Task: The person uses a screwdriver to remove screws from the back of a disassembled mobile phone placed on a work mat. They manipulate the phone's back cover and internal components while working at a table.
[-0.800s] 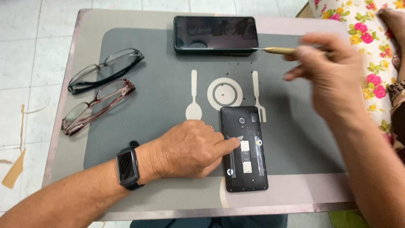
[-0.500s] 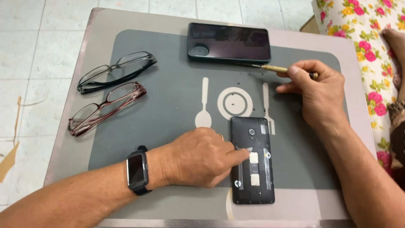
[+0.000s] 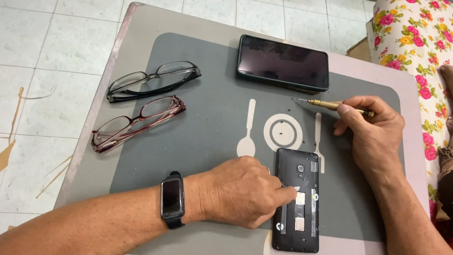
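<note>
1. Your left hand (image 3: 240, 191) lies flat with its fingers loosely curled, the fingertips pressing on the opened phone (image 3: 297, 200), which lies back up with its cover off at the near edge of the table (image 3: 137, 28).
2. Your right hand (image 3: 373, 132) has its fingers pinched together on a brass precision screwdriver (image 3: 330, 105), the tip pointing left just above the mat.
3. Pale rectangular stickers sit on the phone's exposed inside, near your left fingertips.
4. The grey mat (image 3: 207, 137) carries light spoon, plate and fork shapes at its middle.
5. A second phone (image 3: 283, 62), screen dark, lies at the far edge.
6. Black glasses (image 3: 153, 80) and maroon glasses (image 3: 137, 123) lie to the left, near the table's left edge.
7. Open mat remains between the glasses and the opened phone.
</note>
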